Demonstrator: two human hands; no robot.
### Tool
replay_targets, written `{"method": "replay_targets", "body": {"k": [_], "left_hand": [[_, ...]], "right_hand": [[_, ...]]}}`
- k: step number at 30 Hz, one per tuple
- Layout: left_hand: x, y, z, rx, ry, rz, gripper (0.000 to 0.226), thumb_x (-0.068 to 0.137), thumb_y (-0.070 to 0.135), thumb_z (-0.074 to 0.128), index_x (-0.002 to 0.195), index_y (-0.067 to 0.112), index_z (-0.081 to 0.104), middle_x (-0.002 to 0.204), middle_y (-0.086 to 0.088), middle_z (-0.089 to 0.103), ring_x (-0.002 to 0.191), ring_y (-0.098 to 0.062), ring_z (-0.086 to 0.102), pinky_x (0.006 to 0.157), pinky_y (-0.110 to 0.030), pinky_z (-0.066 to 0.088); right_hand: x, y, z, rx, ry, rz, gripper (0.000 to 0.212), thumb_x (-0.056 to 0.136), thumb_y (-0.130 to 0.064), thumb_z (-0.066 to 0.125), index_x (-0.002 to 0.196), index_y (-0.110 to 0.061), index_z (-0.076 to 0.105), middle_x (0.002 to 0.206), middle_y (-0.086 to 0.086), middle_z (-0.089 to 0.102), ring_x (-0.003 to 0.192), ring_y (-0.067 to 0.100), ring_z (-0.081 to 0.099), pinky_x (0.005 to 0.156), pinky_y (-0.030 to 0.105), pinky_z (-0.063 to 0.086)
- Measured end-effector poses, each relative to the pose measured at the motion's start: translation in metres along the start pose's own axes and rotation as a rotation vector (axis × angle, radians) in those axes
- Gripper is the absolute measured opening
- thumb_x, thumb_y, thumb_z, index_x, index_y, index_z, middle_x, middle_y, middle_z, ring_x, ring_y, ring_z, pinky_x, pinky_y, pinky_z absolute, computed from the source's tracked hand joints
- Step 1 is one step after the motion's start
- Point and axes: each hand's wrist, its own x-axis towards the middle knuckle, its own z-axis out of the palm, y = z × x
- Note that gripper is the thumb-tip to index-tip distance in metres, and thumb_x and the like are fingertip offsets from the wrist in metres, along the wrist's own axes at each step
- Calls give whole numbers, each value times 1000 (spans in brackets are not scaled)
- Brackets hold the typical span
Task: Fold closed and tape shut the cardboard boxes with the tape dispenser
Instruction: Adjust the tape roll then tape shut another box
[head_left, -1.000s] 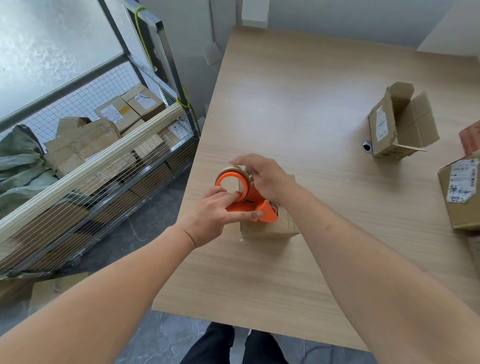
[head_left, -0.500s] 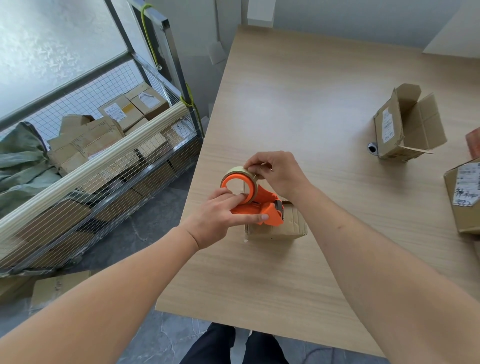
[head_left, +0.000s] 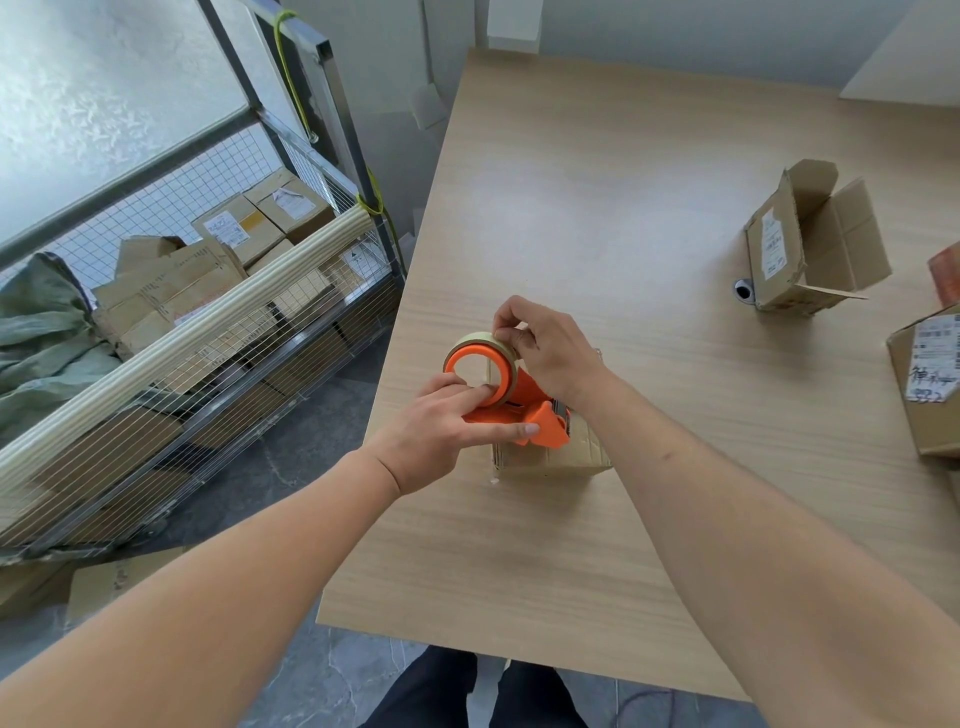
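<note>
We hold the orange tape dispenser (head_left: 524, 410) just above a small closed cardboard box (head_left: 550, 454) that sits near the left edge of the wooden table (head_left: 597, 208). Our left hand (head_left: 441, 431) grips the dispenser from the left side: the thumb lies along its lower edge, toward the blade end, and the forefinger reaches up into the orange hub of the tape roll (head_left: 480, 364). Most of the dispenser sticks out to the right of this hand, and the roll stands at its far end. Our right hand (head_left: 550, 348) comes in from the right, its fingers curled; the thumb and forefinger pinch at the far top rim of the roll. Whether a loose tape end is caught between them we cannot tell. The small box lies directly under both hands and is partly hidden by them.

Farther right on the table stands an open box (head_left: 810, 244) with its flaps up, a small dark round object (head_left: 744, 290) just beside it on the left. A labelled box (head_left: 930, 374) shows at the right edge. Left of the table, a wire cage cart (head_left: 208, 312) holds many cardboard boxes.
</note>
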Motion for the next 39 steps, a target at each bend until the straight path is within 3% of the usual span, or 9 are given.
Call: {"method": "replay_targets", "body": {"k": [3, 7, 10, 14, 18, 22, 26, 31, 39], "left_hand": [[-1, -2, 0, -17, 4, -4, 102, 75, -24, 58, 143, 51, 46, 128, -11, 62, 94, -27, 54, 105, -39, 36], [2, -3, 0, -60, -14, -15, 101, 75, -25, 59, 142, 50, 50, 129, -8, 62, 91, -29, 58, 104, -39, 36], [4, -2, -3, -65, -24, -12, 101, 74, -26, 59, 141, 49, 50, 127, -6, 62, 93, -27, 56, 103, -40, 37], [5, 0, -7, -75, -37, -7, 95, 80, -23, 59, 143, 48, 51, 123, -8, 65, 94, -28, 60, 99, -45, 44], [7, 1, -8, -78, -23, -11, 91, 79, -23, 62, 139, 44, 58, 123, -8, 66, 95, -26, 60, 99, -44, 43], [7, 2, -9, -73, -66, -18, 91, 83, -20, 60, 143, 47, 51, 125, -8, 65, 99, -28, 64, 100, -46, 43], [6, 5, -9, -55, -88, -33, 89, 84, -18, 59, 144, 48, 51, 126, -9, 63, 100, -30, 63, 102, -46, 41], [4, 5, -8, -52, -97, -51, 89, 86, -16, 58, 146, 50, 48, 128, -8, 62, 104, -29, 63, 106, -46, 39], [5, 9, -9, -61, -100, -62, 88, 85, -17, 59, 145, 46, 51, 121, -7, 63, 102, -28, 63, 103, -46, 41]], "right_hand": [[-3, 0, 2, -35, -21, -7, 18, 103, -9, 50, 96, -25, 54, 88, -13, 59, 76, 1, 54, 70, 18, 42], [-7, 2, -3, -17, -46, 19, 18, 104, -7, 45, 98, -23, 52, 94, -4, 60, 87, 18, 59, 80, 41, 55], [-12, 2, -9, 15, -54, 36, 16, 104, -6, 45, 98, -19, 53, 98, 2, 61, 91, 28, 62, 85, 50, 56], [-22, 5, -14, 104, -28, 81, 19, 104, -5, 45, 95, -19, 55, 97, 1, 61, 89, 23, 65, 84, 46, 57], [-33, 13, -11, 263, 30, 213, 19, 105, -12, 49, 92, -21, 57, 102, -2, 68, 94, 14, 71, 94, 46, 57], [-36, 9, -5, 399, 117, 228, 17, 102, -7, 54, 91, -18, 61, 102, -3, 74, 98, 15, 73, 95, 44, 58], [-32, 7, -10, 359, 146, 200, 5, 95, -21, 66, 99, -23, 63, 94, -5, 76, 94, 16, 72, 91, 47, 58], [-33, 5, -15, 306, 135, 90, 49, 86, -22, 83, 129, -25, 61, 94, -8, 78, 90, 8, 73, 88, 30, 59], [-29, 6, -18, 194, 55, 82, 31, 84, -8, 82, 114, -14, 76, 101, -4, 77, 97, 11, 72, 95, 32, 57]]}}
